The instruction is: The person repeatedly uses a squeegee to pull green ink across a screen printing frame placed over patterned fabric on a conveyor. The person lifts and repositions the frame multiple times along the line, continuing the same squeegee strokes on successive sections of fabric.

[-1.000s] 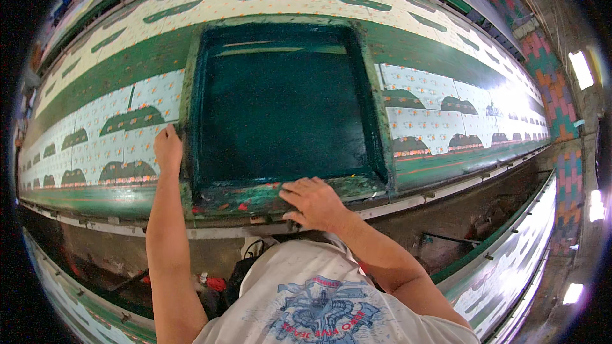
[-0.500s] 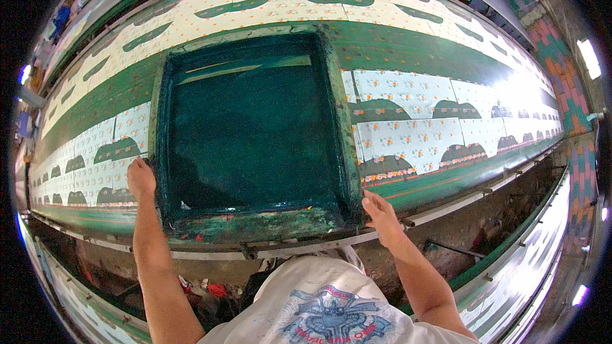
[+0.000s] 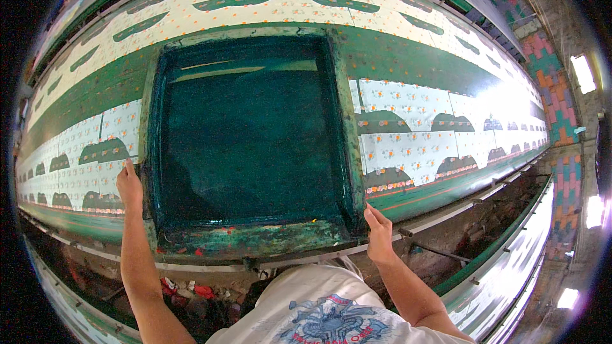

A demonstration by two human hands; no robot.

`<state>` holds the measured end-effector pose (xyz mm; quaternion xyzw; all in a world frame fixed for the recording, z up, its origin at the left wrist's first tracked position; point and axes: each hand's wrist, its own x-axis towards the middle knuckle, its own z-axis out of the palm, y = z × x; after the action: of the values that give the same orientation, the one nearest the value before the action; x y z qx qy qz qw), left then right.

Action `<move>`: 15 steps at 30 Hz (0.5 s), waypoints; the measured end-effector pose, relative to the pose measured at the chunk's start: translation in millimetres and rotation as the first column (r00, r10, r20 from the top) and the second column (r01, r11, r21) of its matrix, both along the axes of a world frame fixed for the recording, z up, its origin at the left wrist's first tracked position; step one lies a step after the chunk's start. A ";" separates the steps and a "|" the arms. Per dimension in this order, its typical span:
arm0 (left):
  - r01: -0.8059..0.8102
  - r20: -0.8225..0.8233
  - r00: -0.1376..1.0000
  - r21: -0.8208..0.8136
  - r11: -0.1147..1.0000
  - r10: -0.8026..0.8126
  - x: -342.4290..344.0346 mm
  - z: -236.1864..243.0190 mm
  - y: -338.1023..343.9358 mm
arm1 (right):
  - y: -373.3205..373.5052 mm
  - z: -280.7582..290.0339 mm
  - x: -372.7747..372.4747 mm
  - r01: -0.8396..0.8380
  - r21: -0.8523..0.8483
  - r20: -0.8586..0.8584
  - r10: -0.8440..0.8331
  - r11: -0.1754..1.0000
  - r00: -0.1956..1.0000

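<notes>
A large screen-printing frame lies on the long green printing table in front of me. Its dark teal mesh looks wet, with a pale strip along the far end. At the frame's left side is my left hand, closed with its thumb pointing up. My right hand is at the near right corner, its fingers drawn together against the frame's outer edge. The undersides of both grips are hidden. White printed fabric with small orange motifs and dark scalloped shapes extends out on both sides of the frame.
Another row of cream printed fabric runs along the far side of the table. A metal rail with pegs follows the near edge, before my body. Red scraps lie below it. Another table stands at the lower right.
The view has shifted slightly. My right hand's spread fingers have drawn together at the frame's edge. My left hand remains closed beside the frame, which shows no clear movement over the fabric.
</notes>
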<state>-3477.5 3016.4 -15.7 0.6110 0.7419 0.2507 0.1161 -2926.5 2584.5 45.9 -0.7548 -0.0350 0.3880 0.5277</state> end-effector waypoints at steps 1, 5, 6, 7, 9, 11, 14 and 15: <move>-0.009 0.031 0.999 0.011 1.000 0.008 -0.3 -0.9 1.8 | 2.7 10.8 -0.3 0.006 -0.040 -0.014 -0.006 0.999 1.000; -0.016 0.095 0.995 -0.012 1.000 0.017 -9.2 -2.3 9.8 | 0.7 39.2 0.8 -0.011 -0.068 -0.095 0.004 0.998 0.995; -0.005 0.097 0.995 -0.031 1.000 0.008 -12.5 -3.5 14.5 | -4.2 39.2 3.6 -0.031 0.004 -0.102 0.032 1.000 0.994; -0.018 0.157 0.987 -0.045 0.999 0.024 -17.4 -4.9 17.4 | -10.3 40.4 8.1 -0.046 0.077 -0.099 0.054 0.996 0.994; -0.059 0.386 0.912 -0.206 0.977 0.137 -36.1 -1.4 24.0 | -13.4 50.4 16.3 -0.171 0.169 -0.039 0.180 0.971 0.983; -0.016 0.613 0.760 -0.316 0.948 0.218 3.9 18.7 17.3 | -12.9 63.3 23.9 -0.239 0.207 0.082 0.226 0.949 0.971; -0.046 0.757 0.629 -0.190 0.981 0.176 53.5 60.4 -16.3 | -12.6 79.8 60.2 -0.264 0.192 0.176 0.231 0.945 0.957; -0.040 0.788 0.592 -0.177 0.983 0.166 66.1 63.7 -19.5 | -17.7 77.4 78.0 -0.250 0.184 0.193 0.214 0.951 0.957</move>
<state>-3411.4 2997.0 48.0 0.3800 0.6610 0.4510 0.4640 -2848.5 2566.8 123.3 -0.7171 -0.2091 0.3756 0.5486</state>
